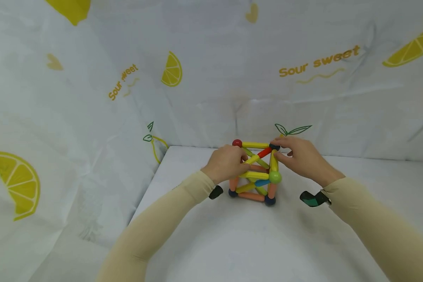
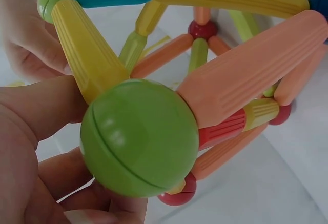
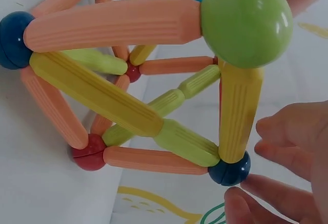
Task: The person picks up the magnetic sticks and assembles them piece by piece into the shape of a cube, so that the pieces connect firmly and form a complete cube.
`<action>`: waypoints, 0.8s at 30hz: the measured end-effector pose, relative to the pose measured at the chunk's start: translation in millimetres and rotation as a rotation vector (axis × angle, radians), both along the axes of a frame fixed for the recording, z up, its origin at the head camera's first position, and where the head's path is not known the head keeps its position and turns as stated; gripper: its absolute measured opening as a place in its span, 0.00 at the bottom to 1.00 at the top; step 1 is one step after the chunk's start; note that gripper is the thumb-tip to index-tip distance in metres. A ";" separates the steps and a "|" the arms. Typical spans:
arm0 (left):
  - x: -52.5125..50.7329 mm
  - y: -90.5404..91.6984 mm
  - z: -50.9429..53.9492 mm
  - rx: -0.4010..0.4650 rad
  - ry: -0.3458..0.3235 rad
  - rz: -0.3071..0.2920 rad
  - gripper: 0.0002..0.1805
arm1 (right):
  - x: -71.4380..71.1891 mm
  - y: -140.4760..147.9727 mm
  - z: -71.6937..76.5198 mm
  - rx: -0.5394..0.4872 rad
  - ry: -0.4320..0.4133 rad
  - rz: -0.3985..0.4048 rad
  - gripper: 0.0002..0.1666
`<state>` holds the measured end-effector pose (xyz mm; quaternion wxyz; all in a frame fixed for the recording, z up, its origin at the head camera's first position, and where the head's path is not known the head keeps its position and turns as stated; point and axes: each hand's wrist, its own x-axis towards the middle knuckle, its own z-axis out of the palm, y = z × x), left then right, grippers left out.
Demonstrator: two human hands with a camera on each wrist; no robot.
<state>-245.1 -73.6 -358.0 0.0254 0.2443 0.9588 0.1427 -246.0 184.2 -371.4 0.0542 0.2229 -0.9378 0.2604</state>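
Observation:
A box-shaped frame of magnetic building sticks and balls [image 1: 251, 196] stands on the white table, its corners dark blue, red and green balls. My left hand [image 1: 226, 162] holds its upper left front corner. In the left wrist view, the thumb lies against a yellow stick [image 2: 84, 49] while the fingers curl beside and below a green ball [image 2: 139, 138]. At the upper right rear corner, my right hand [image 1: 304, 158] touches a dark blue ball [image 3: 229, 167] with its fingertips. A narrow gap separates its other fingertips from the upright yellow stick [image 3: 241, 114].
White cloth [image 1: 211, 98] printed with lemon slices and lettering hangs behind and to the left of the table [image 1: 250, 243]. The frame is close to the table's back edge. A dark band [image 1: 314, 199] sits by the right wrist.

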 end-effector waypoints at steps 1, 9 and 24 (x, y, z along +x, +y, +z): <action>0.2 -1.5 0.3 0.006 -0.001 -0.002 0.15 | 0.4 -0.1 -1.7 -0.014 -0.002 0.001 0.25; 29.5 -50.8 -15.5 0.318 0.017 0.114 0.24 | 33.7 -2.2 -16.3 -0.099 -0.122 -0.060 0.41; 47.4 -54.0 -42.0 0.459 -0.053 0.041 0.20 | 74.4 9.7 -37.5 -0.084 0.006 -0.012 0.35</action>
